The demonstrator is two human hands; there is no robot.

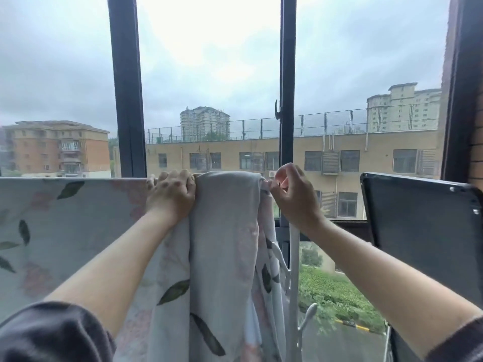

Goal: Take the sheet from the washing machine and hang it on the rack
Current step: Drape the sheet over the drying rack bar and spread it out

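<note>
The pale sheet (224, 231), printed with dark leaves and faint pink flowers, hangs over the top bar of the white rack (294, 257). It is spread flat to the left and bunched in folds at the middle. My left hand (171, 195) grips the sheet's top fold over the bar, fingers curled on it. My right hand (292, 194) pinches the sheet's right edge at the bar's end. The bar itself is hidden under the cloth. No washing machine is in view.
A large window with dark frames (128, 100) stands right behind the rack, with buildings outside. A dark flat panel (423, 231) leans at the right, close to my right forearm. The rack's white upright and hooks stand below my right hand.
</note>
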